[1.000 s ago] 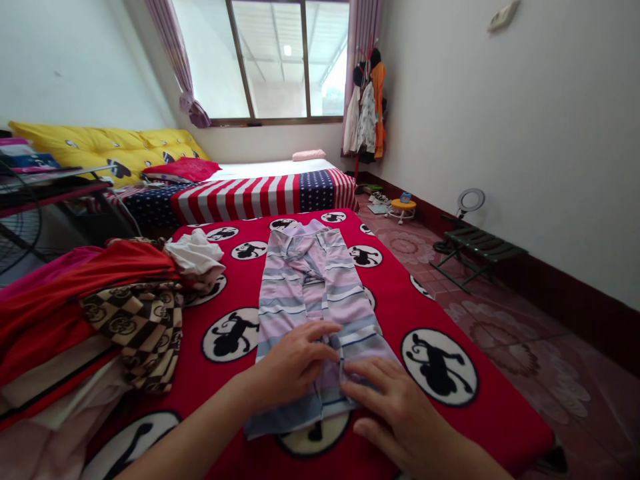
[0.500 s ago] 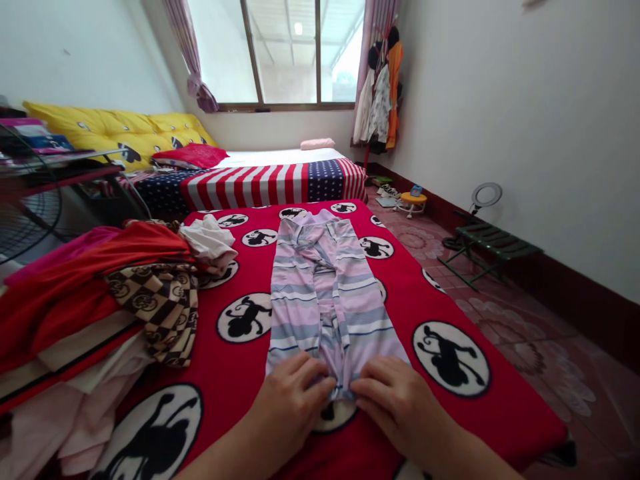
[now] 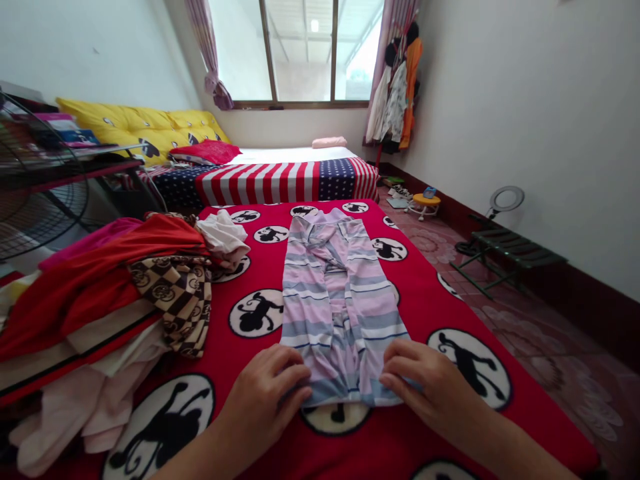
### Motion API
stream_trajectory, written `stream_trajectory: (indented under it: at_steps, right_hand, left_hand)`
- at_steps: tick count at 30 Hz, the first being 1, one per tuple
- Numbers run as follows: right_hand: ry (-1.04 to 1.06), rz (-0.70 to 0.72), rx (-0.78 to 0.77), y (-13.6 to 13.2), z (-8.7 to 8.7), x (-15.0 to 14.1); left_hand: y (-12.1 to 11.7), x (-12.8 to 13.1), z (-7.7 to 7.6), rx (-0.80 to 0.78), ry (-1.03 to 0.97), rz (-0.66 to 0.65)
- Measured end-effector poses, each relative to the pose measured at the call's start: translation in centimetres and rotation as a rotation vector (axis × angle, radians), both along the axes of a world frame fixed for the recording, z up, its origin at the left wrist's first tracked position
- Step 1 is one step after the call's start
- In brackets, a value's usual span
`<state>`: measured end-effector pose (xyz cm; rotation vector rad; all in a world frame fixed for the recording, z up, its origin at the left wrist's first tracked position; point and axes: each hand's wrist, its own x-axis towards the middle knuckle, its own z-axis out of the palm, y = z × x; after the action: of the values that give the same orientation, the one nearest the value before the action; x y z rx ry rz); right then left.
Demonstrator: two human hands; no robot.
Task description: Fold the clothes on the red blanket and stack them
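Observation:
A striped top [image 3: 345,287] in lilac, grey and white lies lengthwise on the red blanket [image 3: 260,267], its sides folded in toward the middle. My left hand [image 3: 273,383] pinches the near left corner of its hem between thumb and fingers. At the near right corner, my right hand [image 3: 425,380] grips the hem in the same way. Between the two hands the hem runs nearly straight, with soft creases above it. The blanket under it bears black monkey figures in white circles.
A heap of clothes [image 3: 100,307] lies on the left of the blanket, with a fan [image 3: 40,173] beyond it. A bed with a flag-patterned cover [image 3: 260,183] stands by the window. On the right floor are a green folding stool [image 3: 515,250] and a ring light [image 3: 507,199].
My hands have moved from the middle of the top to its near edge, then apart to the two corners. The hem is now spread wider and straighter. The view has turned slightly left.

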<state>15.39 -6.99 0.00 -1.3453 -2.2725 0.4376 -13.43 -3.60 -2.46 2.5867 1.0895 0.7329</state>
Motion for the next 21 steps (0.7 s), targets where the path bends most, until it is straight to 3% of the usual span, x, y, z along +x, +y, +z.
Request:
stream_trajectory:
  at_steps: [5,12,16,21]
  right_hand:
    - [0.002,0.046,0.079,2.7,0.5,-3.4]
    - [-0.218,0.071,0.015,5.5,0.1,-6.9]
    - [-0.271,0.018,0.014,5.4,-0.4,-7.5]
    - [-0.161,-0.058,0.066,5.5,-0.1,-6.6]
  left_hand:
    - [-0.4,-1.4,-0.1,0.005,-0.034,0.083]
    - [-0.7,-2.0,-0.3,-0.047,0.018,0.007]
    - [-0.8,-2.1,-0.6,-0.067,0.084,0.033]
    - [-0.7,-2.4,-0.2,-0.085,0.183,0.029]
